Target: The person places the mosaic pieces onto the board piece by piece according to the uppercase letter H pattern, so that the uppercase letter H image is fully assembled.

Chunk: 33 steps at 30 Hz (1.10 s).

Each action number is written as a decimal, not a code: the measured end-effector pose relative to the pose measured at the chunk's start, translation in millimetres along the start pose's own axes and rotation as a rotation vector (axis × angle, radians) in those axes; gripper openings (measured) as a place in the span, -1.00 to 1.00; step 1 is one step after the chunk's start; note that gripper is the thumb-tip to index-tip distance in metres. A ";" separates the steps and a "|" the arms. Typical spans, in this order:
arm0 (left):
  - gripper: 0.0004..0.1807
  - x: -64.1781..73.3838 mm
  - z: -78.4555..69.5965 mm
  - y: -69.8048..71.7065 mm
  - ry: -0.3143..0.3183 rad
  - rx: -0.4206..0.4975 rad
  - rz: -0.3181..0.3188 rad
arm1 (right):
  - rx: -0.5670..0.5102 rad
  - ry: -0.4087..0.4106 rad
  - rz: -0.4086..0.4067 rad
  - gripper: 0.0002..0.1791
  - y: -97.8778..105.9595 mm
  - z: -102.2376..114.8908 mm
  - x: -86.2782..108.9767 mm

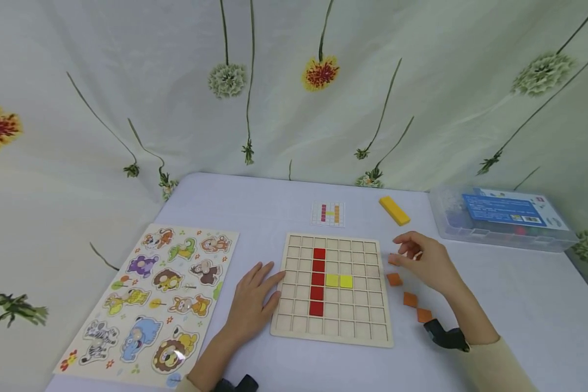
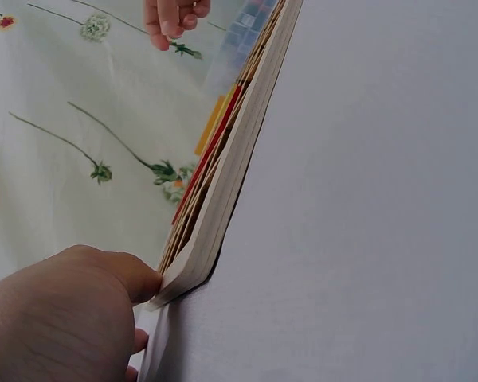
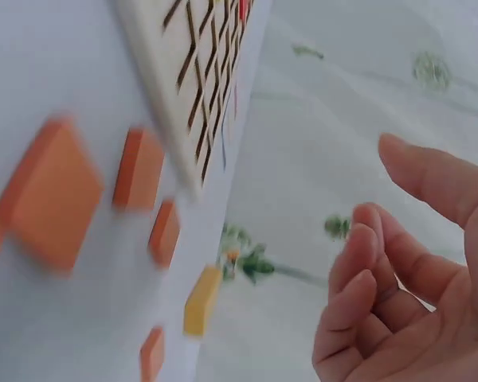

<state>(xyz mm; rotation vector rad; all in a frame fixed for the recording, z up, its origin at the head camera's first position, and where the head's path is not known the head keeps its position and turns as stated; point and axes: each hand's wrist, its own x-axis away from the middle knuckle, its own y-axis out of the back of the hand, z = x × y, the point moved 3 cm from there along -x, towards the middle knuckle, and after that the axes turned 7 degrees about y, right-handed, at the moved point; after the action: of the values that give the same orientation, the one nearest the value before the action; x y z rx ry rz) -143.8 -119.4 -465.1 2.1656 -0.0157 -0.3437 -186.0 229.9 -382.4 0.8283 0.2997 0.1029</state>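
A wooden grid board lies on the table, with a column of red square tiles and two yellow tiles beside that column. At the board's left edge rests my left hand, its fingers extended; in the left wrist view, the hand touches the board's corner. My right hand hovers off the board's right side, over loose orange tiles. In the right wrist view, nothing is between the thumb and the loosely bent fingers of this hand; the orange tiles lie apart from it.
Behind the board lies a small pattern card, with a yellow bar to its right. A clear plastic case with a blue label stands at the back right. An animal puzzle board covers the table's left side.
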 end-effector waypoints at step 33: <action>-0.56 0.1 -0.9 0.8 0.007 0.007 -0.003 | 0.095 -0.280 -0.070 -0.45 -2.8 -99.6 17.1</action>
<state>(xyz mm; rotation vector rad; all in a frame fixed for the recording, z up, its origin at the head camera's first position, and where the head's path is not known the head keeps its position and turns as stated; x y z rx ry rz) -143.4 -119.1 -464.0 2.1743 -0.0102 -0.3379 -199.8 302.2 -451.7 0.9134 0.0696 -0.0937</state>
